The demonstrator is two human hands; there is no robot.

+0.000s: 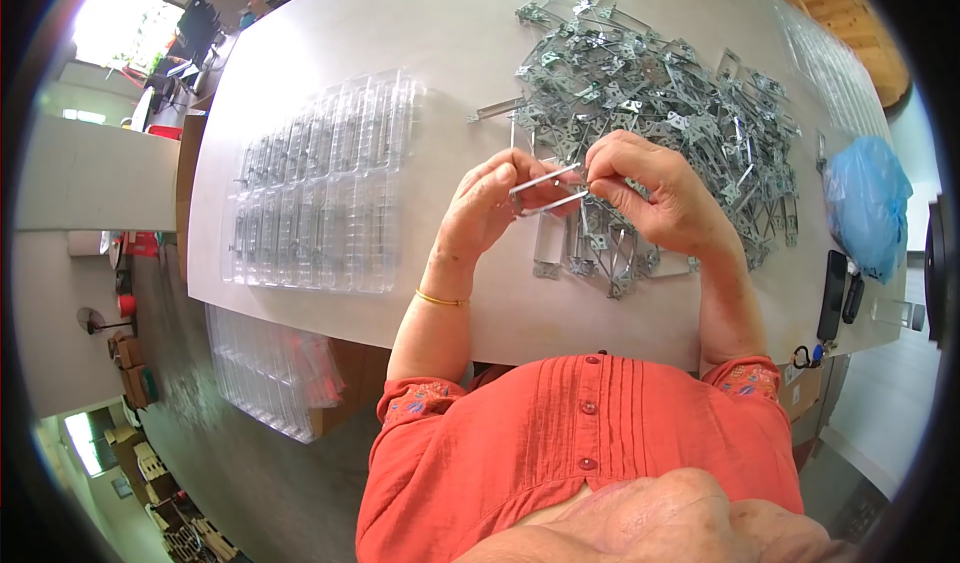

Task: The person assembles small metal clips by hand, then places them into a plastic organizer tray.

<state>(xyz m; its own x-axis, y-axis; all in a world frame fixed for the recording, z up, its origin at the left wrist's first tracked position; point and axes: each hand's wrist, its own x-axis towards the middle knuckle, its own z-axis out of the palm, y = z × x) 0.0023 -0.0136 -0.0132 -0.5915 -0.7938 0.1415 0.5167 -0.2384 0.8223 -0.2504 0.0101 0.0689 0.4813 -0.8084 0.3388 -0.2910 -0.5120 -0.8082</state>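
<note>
A small metal frame (548, 193) with two long parallel bars is held between my hands, over the near left edge of a large heap of similar metal parts (660, 113). My left hand (487, 198), with a gold bangle at the wrist, has its fingers around the frame's left end. At the right end, the fingertips of my right hand (645, 183) pinch the frame. To the left on the table lies a clear plastic tray (315, 183) whose compartments hold rows of metal parts.
The white table (460, 313) spans the view. At its right are a blue plastic bag (868, 208), a black phone (831, 295) and clear plastic sheeting (835, 73). More clear trays (265, 368) stand below the table's near left edge, beside a cardboard box (355, 378).
</note>
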